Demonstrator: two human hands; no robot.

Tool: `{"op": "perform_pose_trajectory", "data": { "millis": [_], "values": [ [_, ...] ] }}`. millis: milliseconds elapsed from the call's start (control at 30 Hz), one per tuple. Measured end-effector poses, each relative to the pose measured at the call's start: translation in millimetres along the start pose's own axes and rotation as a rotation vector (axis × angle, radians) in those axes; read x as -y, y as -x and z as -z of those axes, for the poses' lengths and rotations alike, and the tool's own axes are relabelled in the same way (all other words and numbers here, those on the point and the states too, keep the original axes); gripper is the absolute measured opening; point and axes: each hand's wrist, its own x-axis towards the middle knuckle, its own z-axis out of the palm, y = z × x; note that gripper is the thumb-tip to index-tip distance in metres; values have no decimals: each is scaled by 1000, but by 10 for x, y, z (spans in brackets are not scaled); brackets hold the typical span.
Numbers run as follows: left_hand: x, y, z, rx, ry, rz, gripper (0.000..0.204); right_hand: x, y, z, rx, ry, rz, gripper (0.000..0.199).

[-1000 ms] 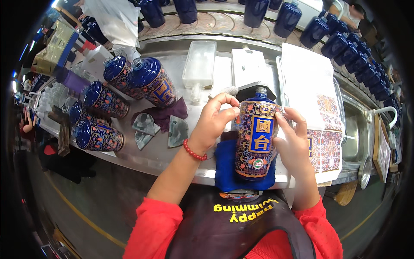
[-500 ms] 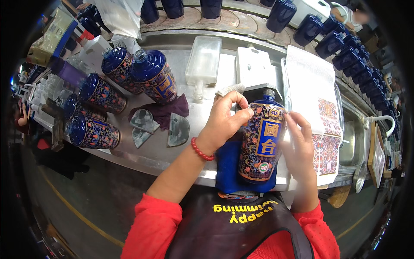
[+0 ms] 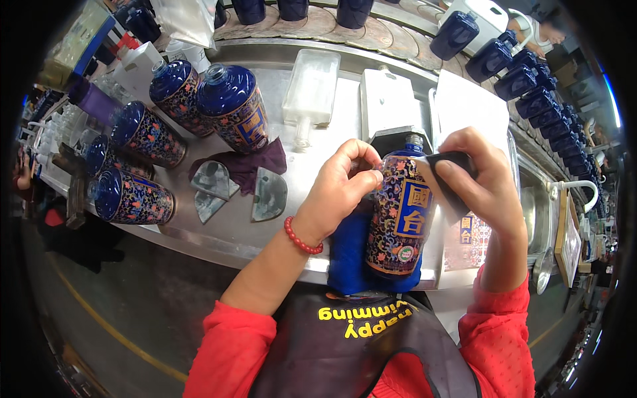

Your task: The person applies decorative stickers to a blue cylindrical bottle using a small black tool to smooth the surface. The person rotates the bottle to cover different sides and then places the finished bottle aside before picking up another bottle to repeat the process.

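A dark blue bottle with a floral wrap and a blue panel [image 3: 406, 219] rests at a slant on a blue cloth pad [image 3: 345, 255] in front of me, its neck away from me. My left hand [image 3: 342, 189] is at the bottle's upper left side, thumb and forefinger pinched together by its shoulder. Whatever lies between those fingertips is too small to make out. At the upper right side my right hand [image 3: 488, 179] grips a flat black scraper [image 3: 456, 176] close against the bottle. Behind the neck stands a white box-like block [image 3: 387, 99].
Several wrapped bottles [image 3: 235, 109] stand or lean at the left. Grey-green scraper pieces [image 3: 269, 194] and a purple cloth [image 3: 265, 159] lie nearer. A clear empty bottle [image 3: 312, 89] lies behind. Patterned sheets [image 3: 464, 245] and a sink [image 3: 531, 219] are at the right; plain blue bottles [image 3: 454, 33] line a conveyor.
My right hand, empty-looking and blurred before, now holds the black scraper and has moved up and right. My left hand keeps its pinch by the bottle's shoulder. The whole view has shifted slightly.
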Motion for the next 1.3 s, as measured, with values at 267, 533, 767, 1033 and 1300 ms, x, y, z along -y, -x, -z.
{"op": "perform_pose_trajectory", "data": {
  "millis": [267, 533, 767, 1033, 1300],
  "values": [
    [-23, -24, 23, 52, 93, 84, 24, 50, -254, -95, 116, 65, -52, 14],
    [88, -84, -23, -47, -266, -66, 14, 63, -274, -134, 113, 66, -72, 14],
    [160, -121, 14, -48, -208, -107, 10, -11, -130, -129, 48, 67, -43, 13],
    [117, -135, 59, -25, -260, -98, 18, -22, -61, -104, 27, 43, -61, 13],
    [43, -147, -80, -202, -789, -332, 18, -39, 23, -79, 6, 16, -72, 16]
  ]
}}
